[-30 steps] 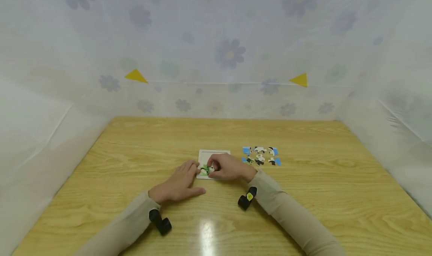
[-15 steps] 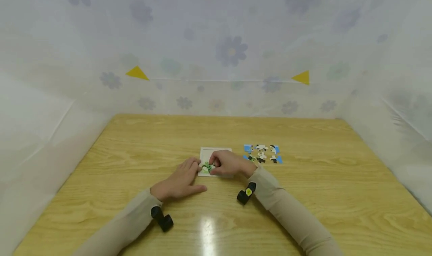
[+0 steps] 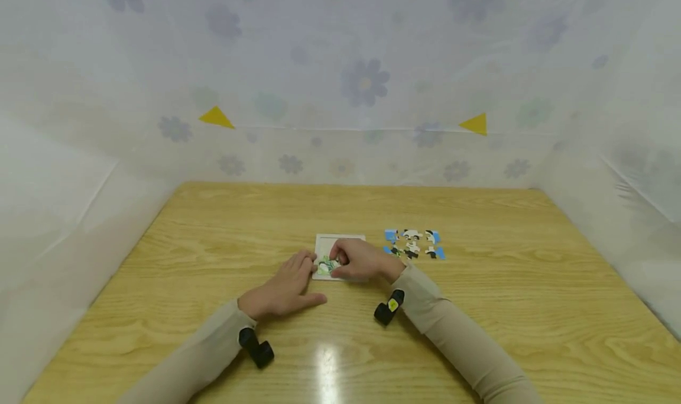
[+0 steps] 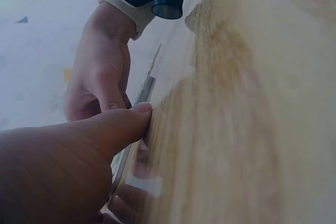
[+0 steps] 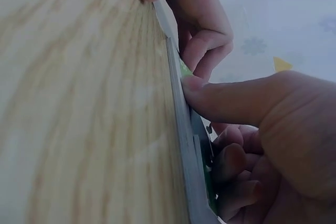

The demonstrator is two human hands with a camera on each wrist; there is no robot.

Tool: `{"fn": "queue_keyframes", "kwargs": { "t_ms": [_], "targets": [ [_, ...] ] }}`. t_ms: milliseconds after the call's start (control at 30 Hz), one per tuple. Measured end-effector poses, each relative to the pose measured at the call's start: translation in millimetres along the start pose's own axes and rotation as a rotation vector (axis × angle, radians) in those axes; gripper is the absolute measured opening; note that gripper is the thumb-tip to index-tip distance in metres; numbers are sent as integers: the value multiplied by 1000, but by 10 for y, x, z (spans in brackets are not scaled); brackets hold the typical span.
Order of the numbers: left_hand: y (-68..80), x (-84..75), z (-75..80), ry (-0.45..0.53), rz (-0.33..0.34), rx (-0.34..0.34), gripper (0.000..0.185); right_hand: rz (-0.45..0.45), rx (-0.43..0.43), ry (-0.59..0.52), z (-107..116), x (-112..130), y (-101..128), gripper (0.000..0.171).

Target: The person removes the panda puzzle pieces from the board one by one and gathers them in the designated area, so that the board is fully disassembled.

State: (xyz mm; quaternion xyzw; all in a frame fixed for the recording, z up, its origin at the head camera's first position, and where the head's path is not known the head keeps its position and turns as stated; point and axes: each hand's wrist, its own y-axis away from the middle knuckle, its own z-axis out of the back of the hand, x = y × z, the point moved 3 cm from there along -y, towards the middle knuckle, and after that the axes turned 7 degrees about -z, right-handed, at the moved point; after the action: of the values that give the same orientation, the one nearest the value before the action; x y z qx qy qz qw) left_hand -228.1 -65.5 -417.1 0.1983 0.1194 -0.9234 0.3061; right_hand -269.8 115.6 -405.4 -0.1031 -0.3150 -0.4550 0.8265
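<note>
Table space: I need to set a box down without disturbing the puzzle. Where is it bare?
The wooden table is bare left of the left hand, along the far edge, and right of the loose pieces. It is crowded at the puzzle tray, where the right hand works.

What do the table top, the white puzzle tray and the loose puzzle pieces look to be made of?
Table top: light wood or wood-look laminate with a glossy finish, showing grain lines and a bright light reflection.
Puzzle tray: thin, flat, matte white board, probably cardboard or thin wood; its edge looks grey in the right wrist view.
Loose puzzle pieces: flat printed card or thin wood; too small to tell.
</note>
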Motion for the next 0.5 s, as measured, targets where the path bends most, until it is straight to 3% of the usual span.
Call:
{"fn": "queue_keyframes", "kwargs": {
  "t_ms": [500],
  "targets": [
    [-2, -6, 22, -31, -22, 4, 51, -17, 12, -40, 1, -1, 11, 23]
  ]
}}
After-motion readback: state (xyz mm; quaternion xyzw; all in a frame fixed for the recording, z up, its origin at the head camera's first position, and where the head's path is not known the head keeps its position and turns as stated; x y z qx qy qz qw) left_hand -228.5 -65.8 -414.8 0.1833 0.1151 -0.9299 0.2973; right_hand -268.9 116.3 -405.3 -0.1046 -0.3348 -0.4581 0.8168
